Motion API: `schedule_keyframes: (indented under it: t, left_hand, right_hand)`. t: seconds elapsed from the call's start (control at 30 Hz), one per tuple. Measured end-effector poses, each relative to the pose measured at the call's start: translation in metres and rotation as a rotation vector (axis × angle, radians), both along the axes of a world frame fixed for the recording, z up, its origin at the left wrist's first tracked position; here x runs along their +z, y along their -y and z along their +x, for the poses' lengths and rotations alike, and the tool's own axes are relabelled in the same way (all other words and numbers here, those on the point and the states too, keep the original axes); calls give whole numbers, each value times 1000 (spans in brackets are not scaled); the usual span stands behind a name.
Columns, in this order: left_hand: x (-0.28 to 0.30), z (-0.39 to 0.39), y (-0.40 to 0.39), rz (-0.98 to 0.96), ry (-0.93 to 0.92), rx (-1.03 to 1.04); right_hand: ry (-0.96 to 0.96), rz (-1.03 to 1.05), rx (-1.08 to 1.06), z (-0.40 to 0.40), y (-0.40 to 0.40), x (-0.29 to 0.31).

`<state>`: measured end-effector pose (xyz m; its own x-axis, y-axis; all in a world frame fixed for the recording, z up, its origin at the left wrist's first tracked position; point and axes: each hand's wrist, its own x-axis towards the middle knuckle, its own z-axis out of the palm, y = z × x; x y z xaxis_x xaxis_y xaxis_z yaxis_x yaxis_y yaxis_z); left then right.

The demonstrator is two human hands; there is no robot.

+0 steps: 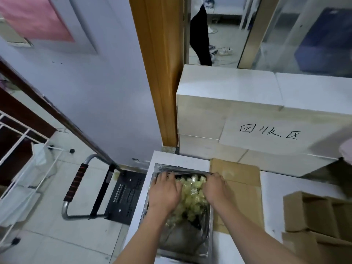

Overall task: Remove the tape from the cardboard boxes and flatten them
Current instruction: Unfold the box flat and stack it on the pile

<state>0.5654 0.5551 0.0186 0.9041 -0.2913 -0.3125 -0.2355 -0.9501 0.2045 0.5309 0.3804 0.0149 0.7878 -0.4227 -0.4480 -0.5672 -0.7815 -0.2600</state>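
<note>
1. I have both hands at the far edge of a bin [206, 223] lined with a dark plastic bag and holding a heap of crumpled yellowish tape [192, 197]. The bin sits in a white bench [141, 204], near its far-left corner.
2. Left hand [164, 193]: lies palm down on the tape and liner, fingers fairly straight and reaching to the far rim. It presses; I see no closed grasp.
3. Right hand [216, 189]: fingers curl over the far-right rim and appear to pinch the liner edge there. The fingertips are hidden, so I judge this, not confirm it.
4. Task items: a flattened cardboard sheet [238, 189] lies on the bench just right of the bin. Small brown cardboard boxes [314, 212], not yet flattened, stand at the bench's right edge, well apart from both hands.
5. Step in hand, by my judgement: packing down discarded tape, or resetting the liner, between boxes.
6. Next move calls for: releasing the liner, reaching right to a standing box, finding its tape seam, peeling, then collapsing it flat onto the sheet.
</note>
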Motion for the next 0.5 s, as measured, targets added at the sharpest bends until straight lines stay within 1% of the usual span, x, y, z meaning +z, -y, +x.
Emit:
schedule_keyframes:
  t: [0.1,0.27,0.5]
  left_hand:
    - [2,4,1,9,-1,-27]
    - [7,-5,11,52,-1,-40]
    - [23,-33,44,100,16,-62]
  right_hand:
    - [7,47,-9,0,-2,6]
    - [43,42,103,-6,-2,15]
    - [-19,-132,298,-26,19,33]
